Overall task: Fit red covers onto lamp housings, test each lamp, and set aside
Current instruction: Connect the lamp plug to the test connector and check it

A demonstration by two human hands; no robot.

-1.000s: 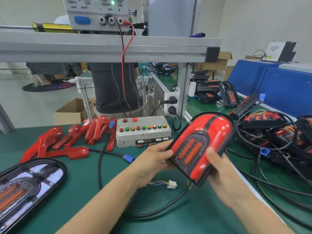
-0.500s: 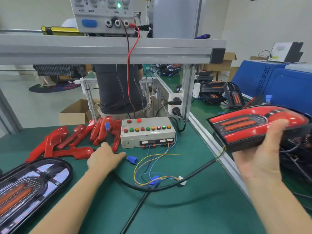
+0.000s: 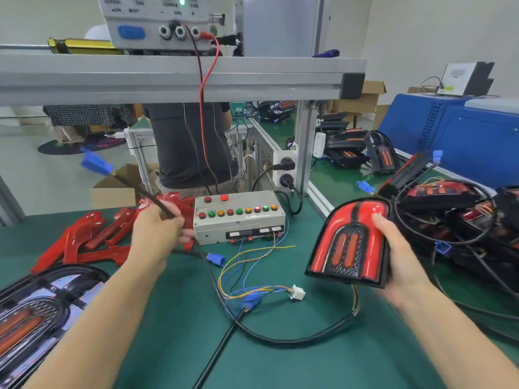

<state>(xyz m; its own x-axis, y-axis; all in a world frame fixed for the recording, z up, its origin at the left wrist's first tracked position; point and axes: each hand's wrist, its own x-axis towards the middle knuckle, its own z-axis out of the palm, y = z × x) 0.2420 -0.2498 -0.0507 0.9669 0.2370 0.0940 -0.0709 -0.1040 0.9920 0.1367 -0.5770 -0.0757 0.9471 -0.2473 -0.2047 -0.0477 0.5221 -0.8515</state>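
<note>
Red-covered lamp (image 3: pixel 349 242) gripped in right hand (image 3: pixel 398 256) above mat's right side, thumb pressed on cover, black cable (image 3: pixel 146 193) w/ blue plug (image 3: pixel 95 163) pinched in left hand (image 3: pixel 158 228), raised near test box (image 3: pixel 238 217).

The right hand (image 3: pixel 398 256) grips a lamp (image 3: pixel 349 242) with its red cover fitted, raised above the green surface (image 3: pixel 174 318). The left hand (image 3: pixel 158 231) pinches a black cable (image 3: pixel 134 189) whose blue plug (image 3: pixel 95 163) sticks up in the air. Loose covers (image 3: pixel 84 240) lie beside the test box (image 3: pixel 238 217).
</note>
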